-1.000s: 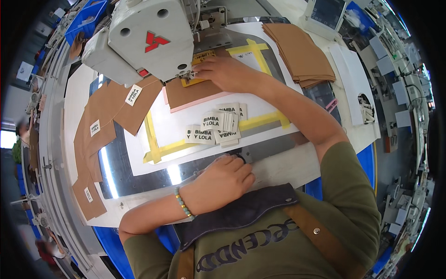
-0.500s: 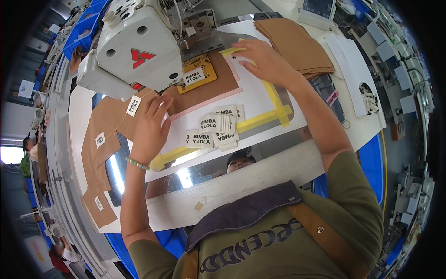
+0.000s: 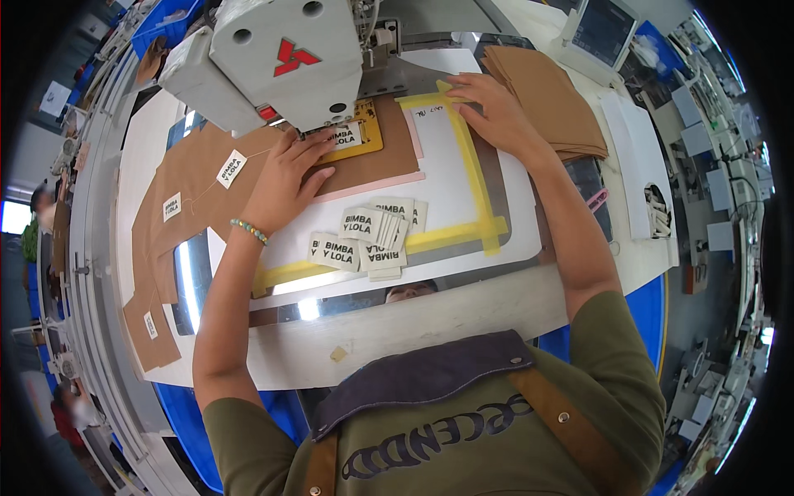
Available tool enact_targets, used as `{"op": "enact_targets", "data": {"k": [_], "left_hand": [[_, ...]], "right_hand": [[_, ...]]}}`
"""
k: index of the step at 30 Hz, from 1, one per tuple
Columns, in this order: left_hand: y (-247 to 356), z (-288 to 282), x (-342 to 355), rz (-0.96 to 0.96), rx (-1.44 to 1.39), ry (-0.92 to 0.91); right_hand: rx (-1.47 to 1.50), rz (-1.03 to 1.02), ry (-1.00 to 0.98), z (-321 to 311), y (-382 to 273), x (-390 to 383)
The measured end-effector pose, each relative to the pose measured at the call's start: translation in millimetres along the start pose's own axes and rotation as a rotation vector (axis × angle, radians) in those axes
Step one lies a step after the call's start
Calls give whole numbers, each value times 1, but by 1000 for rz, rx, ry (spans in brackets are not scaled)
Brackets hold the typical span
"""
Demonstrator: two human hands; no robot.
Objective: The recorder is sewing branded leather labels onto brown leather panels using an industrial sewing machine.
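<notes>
My left hand (image 3: 289, 175) lies palm down on a brown fabric panel (image 3: 389, 153), its fingers stretched toward a yellow template frame (image 3: 370, 142). The fingertips touch the frame's left side, beside a white printed label (image 3: 348, 135) lying in its opening. At the far right corner of a white sheet edged with yellow tape (image 3: 451, 178), my right hand (image 3: 496, 116) rests with fingers extended and thumb apart. Neither hand holds anything. Close above the left fingers is the white sewing machine head (image 3: 285, 62); it hides the needle area.
Loose white labels (image 3: 364, 236) are piled on the sheet. Sewn brown panels (image 3: 190, 178) joined by thread lie at left. A brown fabric stack (image 3: 546, 103), control screen (image 3: 600, 37), pink thread snips (image 3: 597, 198) and white box (image 3: 633, 165) stand at right.
My left hand has moved forward and right, its fingers now over the yellow frame's edge. The right hand stays at the sheet's far corner. The whole view has shifted slightly.
</notes>
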State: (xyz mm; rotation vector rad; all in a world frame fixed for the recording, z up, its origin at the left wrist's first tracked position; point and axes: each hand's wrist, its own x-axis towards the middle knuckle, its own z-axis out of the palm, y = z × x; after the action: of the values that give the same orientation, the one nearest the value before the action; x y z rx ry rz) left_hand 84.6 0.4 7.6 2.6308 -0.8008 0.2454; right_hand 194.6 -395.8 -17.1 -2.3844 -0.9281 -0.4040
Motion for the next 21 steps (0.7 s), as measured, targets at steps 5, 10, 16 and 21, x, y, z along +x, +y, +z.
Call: {"op": "enact_targets", "data": {"k": [5,10,16,21], "left_hand": [[7,0,17,44,-8,-42],[0,-3,21,72,-2,-78],[6,-21,21,79,10,-121],[4,-17,19,181,-2,-36]], "right_hand": [[24,22,-19,-11,15,-1],[62,7,1,-6,18,4],[39,-36,31,-8,17,6],[57,-90,67,-16,8,-2]]}}
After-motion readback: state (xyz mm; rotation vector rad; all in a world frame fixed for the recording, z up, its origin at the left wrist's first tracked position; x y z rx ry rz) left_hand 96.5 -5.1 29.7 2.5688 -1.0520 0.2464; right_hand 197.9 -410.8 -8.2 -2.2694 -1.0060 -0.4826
